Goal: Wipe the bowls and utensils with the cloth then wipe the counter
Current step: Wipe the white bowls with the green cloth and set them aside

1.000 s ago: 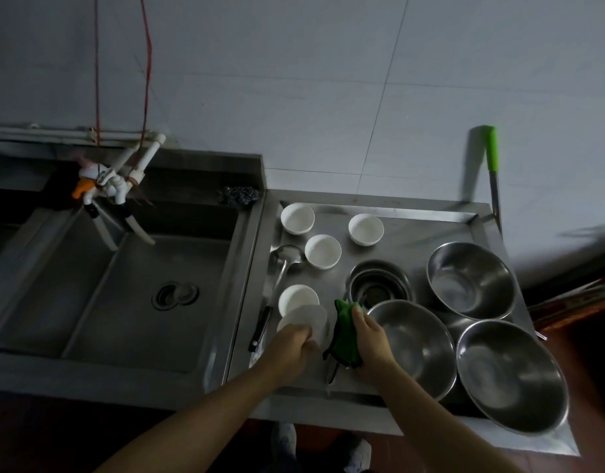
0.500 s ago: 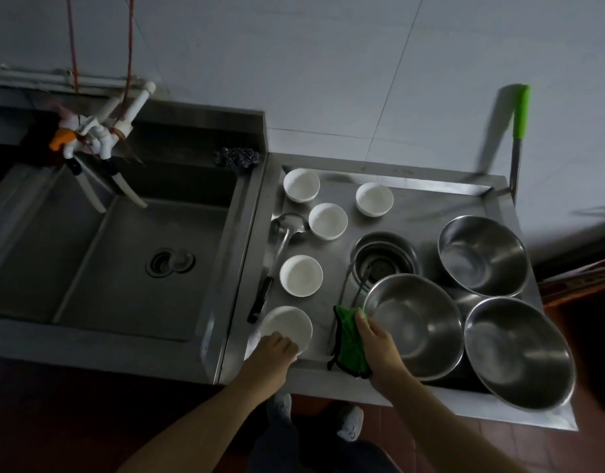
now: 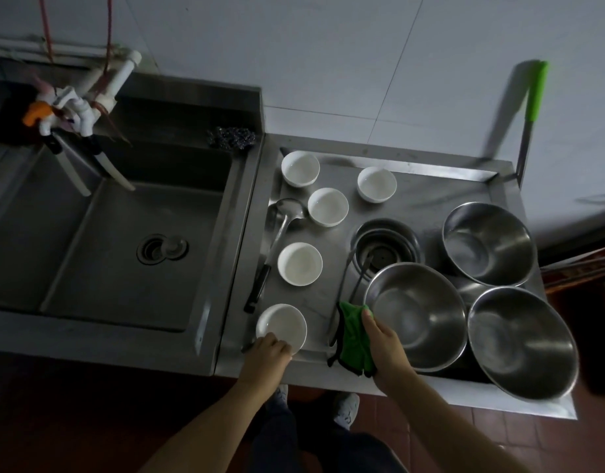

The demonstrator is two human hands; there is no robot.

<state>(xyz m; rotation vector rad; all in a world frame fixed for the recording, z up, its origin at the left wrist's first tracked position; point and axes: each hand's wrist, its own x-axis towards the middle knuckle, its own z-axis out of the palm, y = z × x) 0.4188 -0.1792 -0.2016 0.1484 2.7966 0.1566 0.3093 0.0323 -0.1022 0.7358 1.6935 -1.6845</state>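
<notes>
Left hand [image 3: 268,349] grips a white bowl [image 3: 282,327] at the desk's [image 3: 311,368] lower edge; right hand [image 3: 384,346] clutches the green cloth [image 3: 352,339]; a nudge could tip the bowl off

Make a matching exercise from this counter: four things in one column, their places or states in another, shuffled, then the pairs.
1. green cloth
2. ladle
3. scouring pad
4. nearest white bowl

A. on the sink's back rim
B. under the left hand, at the counter's front edge
C. gripped in the right hand
D. lying left of the white bowls

Pairs: 1-C, 2-D, 3-A, 4-B
</notes>
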